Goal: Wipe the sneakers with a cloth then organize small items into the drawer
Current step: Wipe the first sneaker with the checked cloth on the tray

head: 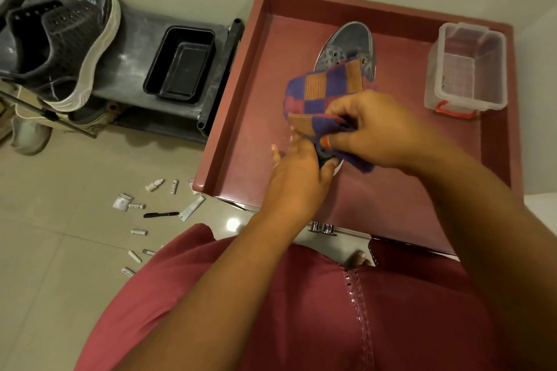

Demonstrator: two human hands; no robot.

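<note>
Open reddish drawer (241, 99), pulled out over tiled floor (60, 280), filling centre and right of view. Red garment (211, 310) across the bottom, over the person's lap. Dark shoe rack (135, 48) at left, just beside the drawer's left wall. On the rack's top shelf: dark sneaker (60, 48) with white sole, tilted on its side, toe pointing up; black tray (180, 65) to its right. Tan shoes (30, 132) below the rack, partly hidden. Clear plastic bin (467, 69) with red latch in the drawer's far right corner, upright. Second sneaker (346, 45) over the drawer's middle, grey toe pointing away, heel end covered. Checked cloth (319, 93), purple, orange and red, draped over that sneaker's rear half. Right hand (376, 129) curled, fingers pinching a fold of the cloth against the shoe. Left hand (295, 169) gripping the sneaker's heel end from below, thumb and fingers curled round it, one fingertip sticking out to the left. Small items (150, 214) scattered on the floor left of the drawer's near corner: white tubes, small bottle, sachets, black pen-like stick, well apart from the drawer's inside. Bare toe (360, 257) peeking out at the garment's edge. Chrome handle (322, 227) on the drawer front, partly hidden by the left forearm.
</note>
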